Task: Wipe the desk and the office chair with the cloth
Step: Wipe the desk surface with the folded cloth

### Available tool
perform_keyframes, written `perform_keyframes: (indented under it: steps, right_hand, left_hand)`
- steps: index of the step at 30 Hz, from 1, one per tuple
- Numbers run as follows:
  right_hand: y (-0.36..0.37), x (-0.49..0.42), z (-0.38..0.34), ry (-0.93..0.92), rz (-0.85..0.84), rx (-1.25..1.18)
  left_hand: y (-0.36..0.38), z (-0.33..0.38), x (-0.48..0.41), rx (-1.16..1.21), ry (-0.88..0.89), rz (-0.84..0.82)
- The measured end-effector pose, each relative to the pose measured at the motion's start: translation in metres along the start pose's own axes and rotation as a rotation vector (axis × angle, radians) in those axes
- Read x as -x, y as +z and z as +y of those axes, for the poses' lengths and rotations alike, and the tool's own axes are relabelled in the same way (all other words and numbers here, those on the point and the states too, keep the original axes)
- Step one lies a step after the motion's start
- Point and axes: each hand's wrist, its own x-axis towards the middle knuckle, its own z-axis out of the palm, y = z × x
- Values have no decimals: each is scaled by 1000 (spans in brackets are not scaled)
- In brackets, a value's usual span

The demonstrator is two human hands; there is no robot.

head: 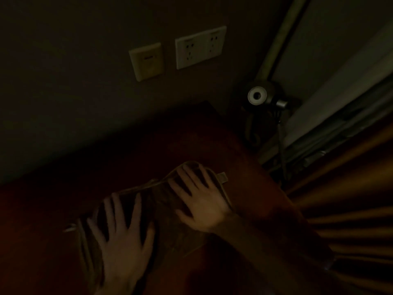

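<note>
Nearest, the left hand [124, 239] and right hand [203, 204] press flat, fingers [118, 213] spread, on the cloth [161, 201] near the far right corner of the desk [251, 167]; soft, light, likely to bunch unless pinned.

Hands [165, 218] on cloth [157, 201] on desk [244, 167]

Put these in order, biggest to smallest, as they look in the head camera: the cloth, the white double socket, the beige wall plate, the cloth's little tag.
1. cloth, though it is nearest the camera, which helps
2. white double socket
3. beige wall plate
4. tag
</note>
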Motion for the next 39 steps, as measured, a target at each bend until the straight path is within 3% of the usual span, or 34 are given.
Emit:
perform_keyframes:
  steps: [3, 5, 9, 15, 17, 19, 21, 23, 25, 30, 39]
  right_hand:
    - [-2, -2, 29, -333, -5, 34]
    - [3, -10, 36, -371, -39, -4]
    - [13, -11, 34, -276, -11, -89]
    - [12, -24, -30, 290, -39, -202]
    - [13, -32, -45, 383, -51, -211]
    - [8, -32, -44, 361, -49, -130]
    - [6, -27, -28, 150, 15, -22]
    - [9, -25, -9, -136, -11, -5]
    - [16, -28, 1, -227, -35, -73]
    - [27, -27, -22, 5, 61, -182]
    - [13, -18, -91, 363, 43, -307]
  left_hand:
    - [-4, 39, -5, 310, -496, -68]
    - [-2, 54, -22, 368, -610, -38]
    - [14, 43, -53, 181, -463, 77]
    - [0, 0, -165, 3, -72, 12]
    - [-4, -2, -183, -58, 28, -15]
    - [-6, -6, -184, -91, 70, -13]
    - [-1, -5, -174, -65, 46, 88]
    - [5, 5, -166, 62, -100, 180]
    - [11, 15, -168, 148, -249, 207]
    - [8, 26, -194, 23, -122, 135]
    - [-4, 30, -216, -139, 251, 70]
